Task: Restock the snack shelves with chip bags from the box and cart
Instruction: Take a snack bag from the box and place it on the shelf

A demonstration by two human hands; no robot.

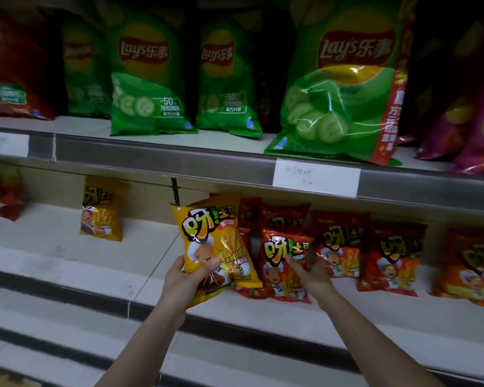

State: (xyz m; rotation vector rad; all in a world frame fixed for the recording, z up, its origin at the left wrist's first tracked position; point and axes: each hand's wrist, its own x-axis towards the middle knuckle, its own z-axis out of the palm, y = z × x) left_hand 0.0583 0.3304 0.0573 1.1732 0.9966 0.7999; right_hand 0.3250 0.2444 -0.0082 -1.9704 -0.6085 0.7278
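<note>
A: What are the hands doing?

B: The left hand (189, 277) is gripping a yellow chip bag (211, 241) by its lower left corner, thumb curled across the front, fingers wrapping behind. The bag is tilting slightly, hovering in front of the lower shelf (67, 263) at the centre of the frame.

A: And the other one?

B: The right hand (312, 275) is reaching to a red chip bag (284, 263) standing on that shelf, with the fingers lying fairly straight against its front and right edge; whether they are pinching it, I cannot tell.

A: Any room around them?

B: Bare shelf is showing left of centre, between the held bag and a lone yellow bag (102, 209) standing further left. To the right, more red bags (389, 258) are standing close together in a row.

A: How is the held bag looking?

B: Glossy, puffed, catching glare, printed with fries and a cartoon chef. Above, green chip bags (148, 79) are standing on the upper shelf (162, 156).
</note>
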